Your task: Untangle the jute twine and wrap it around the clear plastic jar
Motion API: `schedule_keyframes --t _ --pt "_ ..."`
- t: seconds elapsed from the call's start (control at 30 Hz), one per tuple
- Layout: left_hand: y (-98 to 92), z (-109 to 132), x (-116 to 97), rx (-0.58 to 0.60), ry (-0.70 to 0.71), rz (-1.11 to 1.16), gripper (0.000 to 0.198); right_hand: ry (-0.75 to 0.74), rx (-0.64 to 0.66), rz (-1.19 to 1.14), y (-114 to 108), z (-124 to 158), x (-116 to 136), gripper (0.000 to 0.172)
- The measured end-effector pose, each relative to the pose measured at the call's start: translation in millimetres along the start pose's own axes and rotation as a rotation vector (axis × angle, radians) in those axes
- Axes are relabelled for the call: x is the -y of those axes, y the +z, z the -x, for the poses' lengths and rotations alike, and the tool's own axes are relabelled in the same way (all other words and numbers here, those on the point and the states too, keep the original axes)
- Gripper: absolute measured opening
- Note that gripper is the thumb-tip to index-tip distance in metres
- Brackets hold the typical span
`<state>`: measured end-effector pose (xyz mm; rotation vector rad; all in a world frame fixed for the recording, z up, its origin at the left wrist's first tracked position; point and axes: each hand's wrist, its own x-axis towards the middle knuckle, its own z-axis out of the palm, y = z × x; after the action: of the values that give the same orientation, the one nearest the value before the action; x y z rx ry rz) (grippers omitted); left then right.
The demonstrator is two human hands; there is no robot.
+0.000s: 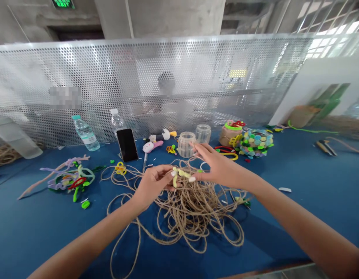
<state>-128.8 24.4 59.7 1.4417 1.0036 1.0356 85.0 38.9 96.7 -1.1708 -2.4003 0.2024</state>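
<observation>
Both my hands meet above a loose tangle of jute twine [191,209] on the blue table [313,182]. My left hand [152,183] is closed, pinching one end of a pale yellow pipe cleaner [181,175]. My right hand [215,164] pinches the other end between thumb and forefinger, with its remaining fingers spread. The pipe cleaner is bent and hangs a little above the twine.
A pile of coloured pipe cleaners [71,179] lies at the left. Two water bottles [85,133], a propped black phone [127,145], two glass jars [186,144] and a jar covered in coloured discs [256,142] stand along the perforated metal screen [80,77].
</observation>
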Motion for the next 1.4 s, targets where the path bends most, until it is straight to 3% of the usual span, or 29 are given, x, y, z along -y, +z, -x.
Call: schedule_keyframes --t 0.07,0.17,0.3,0.43,0.57,0.83,0.93,1.0,1.07,1.2,1.3,1.4 --pt "-0.9 0.5 -0.6 -0.013 0.047 -0.067 0.030 -0.038 -0.001 -0.035 2.0 -4.2 15.3 0.072" --pt "-4.4 3.8 -2.2 0.014 0.139 -0.175 0.025 -0.085 0.058 -0.047 7.8 -10.7 32.1 0.024" --pt "-13.1 10.7 -5.5 0.055 0.230 -0.446 0.026 -0.033 0.060 -0.116 10.8 -14.2 36.3 0.023" --pt "-17.7 15.4 -12.4 -0.008 0.336 -0.777 0.028 0.024 0.118 -0.291 10.0 -14.6 36.6 0.018" --pt "-17.1 17.6 -15.6 -0.040 0.458 -0.937 0.023 0.049 0.180 -0.467 15.8 -17.6 38.8 0.015" --pt "-13.4 24.7 -9.4 -0.284 0.762 -1.208 0.014 0.169 0.067 -0.617 29.6 -20.4 25.7 0.017" --pt "-16.7 25.6 -2.1 -0.346 0.995 -1.326 0.019 0.202 -0.026 -0.656 31.4 -22.1 19.1 0.015" --pt "-20.3 24.2 3.3 -0.315 1.140 -1.404 0.019 0.216 -0.095 -0.668 30.7 -23.9 15.1 0.015" --pt "-22.1 21.7 6.3 -0.308 1.105 -1.417 0.021 0.227 -0.157 -0.655 29.3 -24.8 13.4 0.015" --pt "-15.4 16.8 2.1 -0.327 0.772 -1.144 0.066 0.178 -0.172 -0.627 29.6 -21.6 22.7 0.015" --pt "-6.4 17.2 -5.7 -0.187 0.784 -1.039 0.042 0.070 -0.121 -0.611 31.1 -17.5 34.7 0.014" --pt "-9.6 22.0 -15.3 -0.228 0.832 -1.053 0.031 0.023 -0.090 -0.529 25.9 -15.5 38.3 0.014"
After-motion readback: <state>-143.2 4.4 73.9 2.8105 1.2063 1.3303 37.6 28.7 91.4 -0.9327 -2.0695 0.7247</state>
